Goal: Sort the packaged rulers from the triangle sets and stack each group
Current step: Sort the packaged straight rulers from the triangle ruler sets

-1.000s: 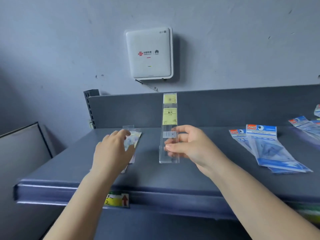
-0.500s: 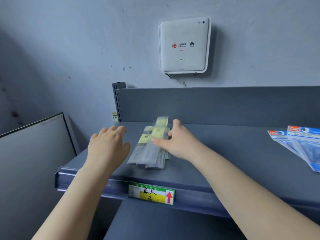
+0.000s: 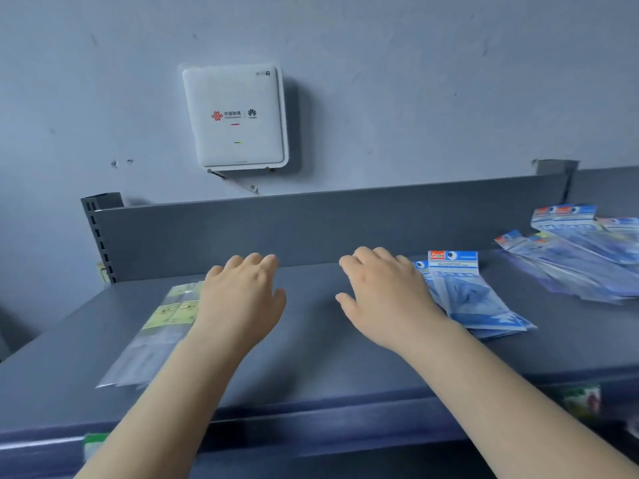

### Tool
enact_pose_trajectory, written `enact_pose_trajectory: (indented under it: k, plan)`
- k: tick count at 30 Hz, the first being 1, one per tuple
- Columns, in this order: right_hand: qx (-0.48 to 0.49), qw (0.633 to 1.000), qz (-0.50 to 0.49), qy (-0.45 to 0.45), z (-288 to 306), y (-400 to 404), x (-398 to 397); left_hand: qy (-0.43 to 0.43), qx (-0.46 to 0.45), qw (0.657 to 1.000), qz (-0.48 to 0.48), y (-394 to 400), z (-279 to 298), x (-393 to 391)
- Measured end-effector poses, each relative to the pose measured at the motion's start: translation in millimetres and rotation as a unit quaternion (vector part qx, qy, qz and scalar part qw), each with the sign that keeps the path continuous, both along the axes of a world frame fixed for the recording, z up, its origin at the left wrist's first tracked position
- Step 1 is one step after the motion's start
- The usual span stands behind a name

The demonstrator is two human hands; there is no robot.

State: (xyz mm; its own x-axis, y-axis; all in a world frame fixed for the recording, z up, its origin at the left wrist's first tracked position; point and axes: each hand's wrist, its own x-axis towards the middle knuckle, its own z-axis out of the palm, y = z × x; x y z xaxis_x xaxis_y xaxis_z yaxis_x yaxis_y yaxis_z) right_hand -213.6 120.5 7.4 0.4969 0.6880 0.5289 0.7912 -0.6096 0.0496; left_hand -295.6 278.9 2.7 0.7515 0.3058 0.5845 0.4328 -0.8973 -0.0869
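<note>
Both hands point(image 3: 242, 299) empty above shelf point(image 3: 311, 340)

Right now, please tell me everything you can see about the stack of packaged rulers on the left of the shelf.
The stack of packaged rulers lies flat on the grey shelf, left of centre, running from the front edge toward the back panel. The packs are long, clear plastic sleeves with yellow-green labels near the far end, slightly fanned. The left hand and forearm cover the right edge; whether they touch it cannot be told. The print is too blurred to read.
</note>
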Motion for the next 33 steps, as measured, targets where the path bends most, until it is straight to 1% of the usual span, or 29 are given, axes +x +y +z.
enact_pose_trajectory:
  k: [5,8,18,23,30,33]
  plan:
    - [-0.001,0.999,-0.04,-0.004,2,-67,45,0.001,0.022,0.998,-0.061,-66,6,54]
    - [0.003,0.999,-0.05,-0.004,5,-110,73,-0.005,0.015,0.996,-0.088,-110,8,85]
    - [0.02,0.996,-0.085,0.032,-4,-262,164,0.023,0.008,0.992,-0.127,-257,4,187]
    - [0.02,0.993,-0.096,0.067,-8,-328,208,0.043,-0.002,0.987,-0.154,-320,1,229]
    - [0.052,0.98,-0.133,0.137,-10,-387,269,0.102,-0.014,0.979,-0.176,-370,0,283]
    - [0.01,0.975,-0.163,0.151,-17,-399,293,0.14,-0.035,0.973,-0.178,-383,-5,303]
